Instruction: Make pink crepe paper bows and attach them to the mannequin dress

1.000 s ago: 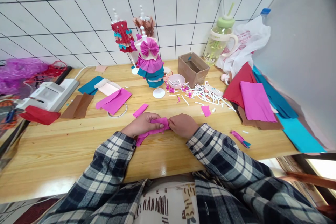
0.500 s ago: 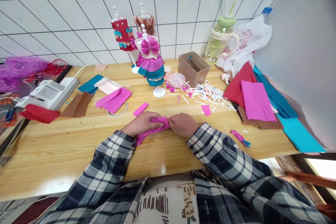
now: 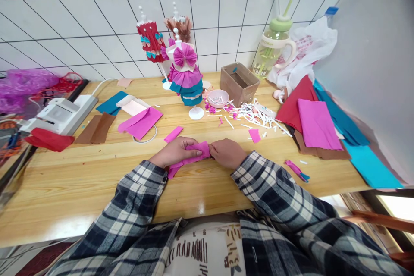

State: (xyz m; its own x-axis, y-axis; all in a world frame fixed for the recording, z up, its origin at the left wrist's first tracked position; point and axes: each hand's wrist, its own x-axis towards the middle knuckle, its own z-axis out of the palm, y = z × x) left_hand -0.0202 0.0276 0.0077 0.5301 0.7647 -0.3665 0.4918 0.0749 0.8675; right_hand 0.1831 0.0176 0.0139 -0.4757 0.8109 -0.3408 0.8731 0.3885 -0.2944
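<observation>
My left hand (image 3: 176, 152) is closed on a folded strip of magenta crepe paper (image 3: 187, 163), thumb on top. One end of the strip hangs down to the left and touches the table. At the strip's right edge, my right hand (image 3: 228, 153) is closed, its fingertips pressed together. What those fingers pinch is mostly hidden; a thin dark line shows just below them. Just behind my left hand lies a small magenta paper strip (image 3: 173, 134). Beyond it stands a small dress form (image 3: 186, 73) in a magenta and teal paper dress.
Behind are a red-dressed form (image 3: 150, 43), a pink bowl (image 3: 217, 98), a cardboard box (image 3: 239, 84), white paper scraps (image 3: 258, 114) and a bottle (image 3: 274, 47). Coloured paper sheets (image 3: 318, 125) lie right. A power strip (image 3: 69, 114) and folded papers (image 3: 140, 123) lie left.
My right hand has shifted slightly right, and the right corner of the magenta strip now shows flat beside its fingertips. My left hand has stayed in place.
</observation>
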